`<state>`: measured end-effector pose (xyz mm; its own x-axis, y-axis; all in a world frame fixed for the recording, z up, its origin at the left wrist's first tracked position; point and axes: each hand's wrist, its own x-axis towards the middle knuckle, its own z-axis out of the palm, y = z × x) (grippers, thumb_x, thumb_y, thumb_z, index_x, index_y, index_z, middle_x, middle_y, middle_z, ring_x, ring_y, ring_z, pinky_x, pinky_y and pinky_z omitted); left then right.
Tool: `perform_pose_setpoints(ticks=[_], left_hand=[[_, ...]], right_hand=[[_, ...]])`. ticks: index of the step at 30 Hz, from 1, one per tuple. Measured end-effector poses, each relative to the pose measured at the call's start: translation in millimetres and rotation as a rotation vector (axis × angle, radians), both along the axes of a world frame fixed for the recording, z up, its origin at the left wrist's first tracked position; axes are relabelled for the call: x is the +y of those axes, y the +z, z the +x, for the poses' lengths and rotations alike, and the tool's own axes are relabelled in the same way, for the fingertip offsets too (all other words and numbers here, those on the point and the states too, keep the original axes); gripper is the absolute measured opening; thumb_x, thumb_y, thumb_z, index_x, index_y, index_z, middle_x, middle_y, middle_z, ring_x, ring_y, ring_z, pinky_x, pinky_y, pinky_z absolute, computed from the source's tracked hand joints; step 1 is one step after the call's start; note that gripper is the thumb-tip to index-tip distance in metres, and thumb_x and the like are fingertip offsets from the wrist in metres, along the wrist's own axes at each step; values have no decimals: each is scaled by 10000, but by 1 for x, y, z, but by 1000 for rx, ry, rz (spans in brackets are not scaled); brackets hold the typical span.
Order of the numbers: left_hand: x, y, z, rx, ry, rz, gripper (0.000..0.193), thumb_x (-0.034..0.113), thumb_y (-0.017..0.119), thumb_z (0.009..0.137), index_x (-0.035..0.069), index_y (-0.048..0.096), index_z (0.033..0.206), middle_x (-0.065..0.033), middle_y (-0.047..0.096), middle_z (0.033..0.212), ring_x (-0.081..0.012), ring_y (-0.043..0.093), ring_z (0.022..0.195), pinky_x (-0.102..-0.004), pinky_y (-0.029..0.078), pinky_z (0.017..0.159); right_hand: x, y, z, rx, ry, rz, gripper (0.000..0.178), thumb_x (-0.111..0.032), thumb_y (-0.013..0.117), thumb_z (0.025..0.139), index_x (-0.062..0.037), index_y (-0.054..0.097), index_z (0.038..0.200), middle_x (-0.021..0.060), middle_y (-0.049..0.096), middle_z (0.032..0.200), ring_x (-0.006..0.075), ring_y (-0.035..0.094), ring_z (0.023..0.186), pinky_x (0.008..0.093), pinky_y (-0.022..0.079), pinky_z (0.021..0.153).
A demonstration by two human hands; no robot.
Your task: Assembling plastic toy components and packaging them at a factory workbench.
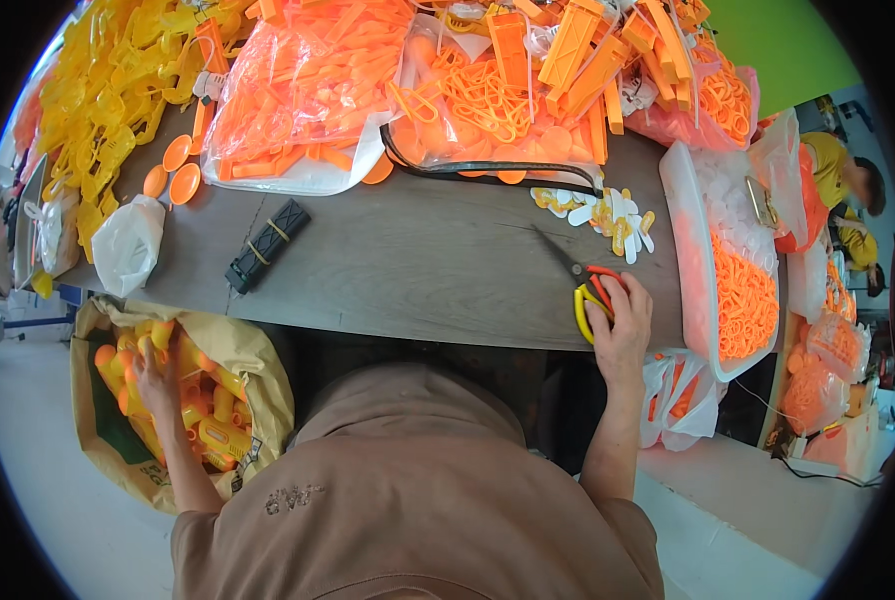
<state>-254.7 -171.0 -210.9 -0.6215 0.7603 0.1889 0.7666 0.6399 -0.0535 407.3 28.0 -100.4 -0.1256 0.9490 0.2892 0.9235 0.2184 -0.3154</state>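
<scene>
At the lower left, my left hand (156,378) reaches into a large woven sack (268,370) filled with yellow and orange plastic parts (226,436). Its fingers look spread over the pieces, with the tips partly hidden among them. By the table's front edge, my right hand (625,322) has its thumb and fingers round the red and yellow handles of a pair of scissors (590,288). The dark blades lie on the tabletop, pointing away to the left. Just beyond them are small white and yellow oval pieces (620,222).
A black banded bundle (268,245) lies on the grey table (398,265). Bags of orange parts (308,90) and yellow frames (108,110) crowd the back. On the right stands a white bin (690,250) holding orange clips. A white plastic bag (130,245) sits left, near orange discs (185,184).
</scene>
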Motion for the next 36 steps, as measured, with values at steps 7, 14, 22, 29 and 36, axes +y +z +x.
perform_pose_setpoints(ticks=[7, 14, 22, 29, 36], left_hand=[[5, 4, -3, 26, -75, -164, 623, 351, 638, 853, 160, 403, 1397, -258, 380, 1402, -416, 528, 1151, -472, 470, 897], [65, 106, 61, -402, -129, 263, 282, 120, 623, 895, -21, 589, 1137, -140, 625, 1100, -258, 610, 984, -326, 482, 851], [127, 151, 200, -464, -935, 527, 268, -71, 660, 751, -31, 644, 1015, -172, 642, 1044, -292, 616, 966, -360, 472, 856], [231, 158, 323, -279, -1453, 402, 504, 93, 659, 732, 101, 559, 1226, -156, 513, 1242, -314, 506, 1097, -458, 402, 900], [349, 129, 443, -26, -1545, 465, 304, 159, 599, 770, 131, 600, 1073, -75, 559, 956, -229, 532, 909, -371, 392, 792]], right_hand=[[11, 0, 1, 154, 41, 29, 356, -122, 611, 851, -15, 578, 1189, 181, 474, 1317, 334, 451, 1225, 397, 357, 1028], [120, -17, 68, 236, 18, 7, 485, -209, 490, 918, -75, 429, 1381, 225, 399, 1399, 359, 369, 1312, 424, 270, 1095], [163, -24, 51, -141, 305, -92, 610, -453, 429, 925, -81, 390, 1407, 222, 299, 1482, 384, 242, 1388, 492, 146, 1139], [171, -24, 46, -242, 311, -93, 682, -498, 426, 915, -9, 389, 1389, 220, 286, 1492, 380, 230, 1396, 462, 152, 1145], [170, -22, 44, -255, 356, -97, 682, -494, 438, 916, -2, 388, 1386, 222, 293, 1487, 386, 233, 1393, 470, 151, 1146]])
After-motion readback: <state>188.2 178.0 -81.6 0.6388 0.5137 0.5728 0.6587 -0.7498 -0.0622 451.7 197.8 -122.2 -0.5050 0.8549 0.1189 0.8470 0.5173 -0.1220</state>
